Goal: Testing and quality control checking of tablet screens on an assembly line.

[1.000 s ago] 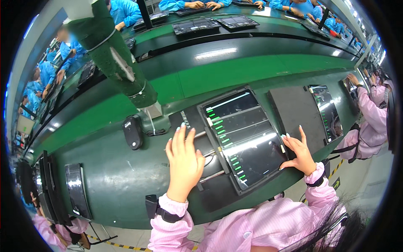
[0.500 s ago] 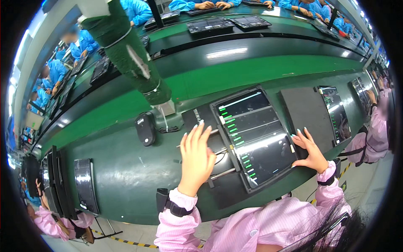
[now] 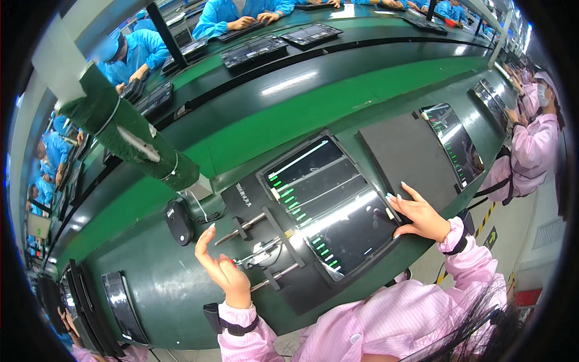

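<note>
Back swings your left hand [image 3: 226, 276] from over the two steel rods [image 3: 256, 219], leaving them in plain view, while your right hand [image 3: 425, 218] keeps its post. That left one has its index finger raised and the others bent by a red-tipped piece [image 3: 235, 261]; whether it's pinched, I can't tell. Your right is spread, thumb and fingertips along the right edge of the lit screen panel [image 3: 332, 208], which lies in the black fixture [image 3: 304, 295] before you on the desk [image 3: 151, 271]. Looks like you're at the contact step; the next move seems to call for a steady right hand and a straight, light touch on the left. Count them: one fixture, one panel in it, one mouse [image 3: 179, 221], one panel to your left [image 3: 123, 304].
</note>
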Motion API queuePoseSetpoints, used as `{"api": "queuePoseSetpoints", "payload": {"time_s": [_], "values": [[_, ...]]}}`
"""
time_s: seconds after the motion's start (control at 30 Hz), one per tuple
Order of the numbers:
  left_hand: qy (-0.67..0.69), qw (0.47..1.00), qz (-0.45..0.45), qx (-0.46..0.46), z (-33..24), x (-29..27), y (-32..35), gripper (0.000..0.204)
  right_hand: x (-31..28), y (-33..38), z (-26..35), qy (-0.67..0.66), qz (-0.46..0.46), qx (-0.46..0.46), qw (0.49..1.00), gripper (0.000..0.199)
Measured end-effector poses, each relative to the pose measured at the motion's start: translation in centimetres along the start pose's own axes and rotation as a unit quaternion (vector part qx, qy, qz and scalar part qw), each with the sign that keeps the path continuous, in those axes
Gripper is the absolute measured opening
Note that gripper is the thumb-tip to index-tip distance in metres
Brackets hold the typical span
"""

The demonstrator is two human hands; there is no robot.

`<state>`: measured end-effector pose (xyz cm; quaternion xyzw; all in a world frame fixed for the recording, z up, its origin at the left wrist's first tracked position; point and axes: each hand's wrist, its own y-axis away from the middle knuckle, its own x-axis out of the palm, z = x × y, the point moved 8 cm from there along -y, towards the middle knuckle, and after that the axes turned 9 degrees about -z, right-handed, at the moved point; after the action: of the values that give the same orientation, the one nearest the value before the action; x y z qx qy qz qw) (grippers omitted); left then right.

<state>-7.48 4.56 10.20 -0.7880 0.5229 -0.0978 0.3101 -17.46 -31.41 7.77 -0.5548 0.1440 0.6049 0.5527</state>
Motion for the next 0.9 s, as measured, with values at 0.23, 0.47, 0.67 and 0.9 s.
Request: {"api": "queuePoseSetpoints", "payload": {"time_s": [0.23, 0.47, 0.67, 0.9], "values": [[-0.014, 1.000, 0.003, -0.004, 0.0, 0.0, -0.4, 0.048, 0.0, -0.3, -1.0, -0.066, 0.018, 0.062, 0.996, 0.088], [-0.019, 1.000, 0.013, -0.006, 0.1, 0.1, -0.6, 0.049, -1.2, -2.2, -1.9, -0.219, -0.022, 0.175, 0.960, 0.059], [-0.015, 1.000, 0.021, -0.006, 0.2, -0.1, -0.5, 0.049, 1.0, -4.5, -1.0, -0.182, 0.024, 0.188, 0.965, 0.053], [-0.030, 0.999, 0.019, -0.027, 0.3, -0.1, -0.3, 0.050, 1.7, -4.0, -2.2, -0.314, -0.062, 0.252, 0.913, 0.063]]}}
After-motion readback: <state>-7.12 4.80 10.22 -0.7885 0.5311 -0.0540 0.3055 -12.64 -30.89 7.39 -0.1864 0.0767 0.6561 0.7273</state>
